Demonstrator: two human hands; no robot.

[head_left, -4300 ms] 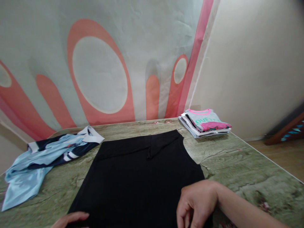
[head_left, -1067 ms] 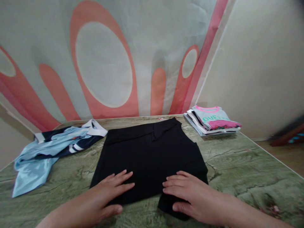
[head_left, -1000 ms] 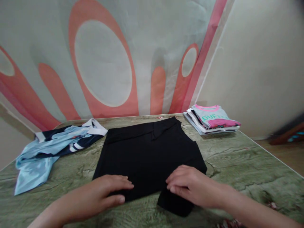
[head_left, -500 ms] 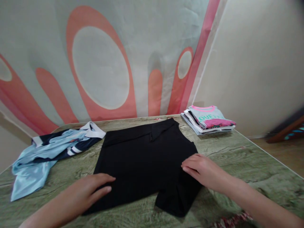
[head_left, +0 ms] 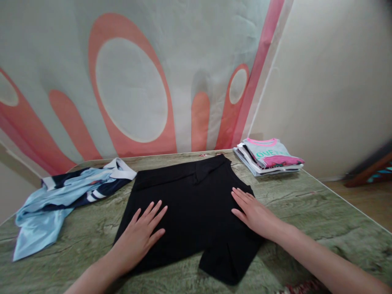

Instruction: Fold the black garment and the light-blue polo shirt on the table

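Note:
A black garment lies folded and spread flat in the middle of the green, wood-patterned table. My left hand rests flat on its left part, fingers stretched out and apart. On the garment's right edge lies my right hand, also flat with fingers extended. A loose flap of the black cloth sticks out toward me below the right hand.
A crumpled light-blue and navy shirt with a white collar lies at the table's left. A stack of folded clothes with a grey and pink top sits at the far right corner. A banner with orange shapes hangs behind the table.
Both hands have slid outward and forward over the black garment and flattened, the left onto its left part, the right to its right edge. The garment was folded shorter since the oldest frame.

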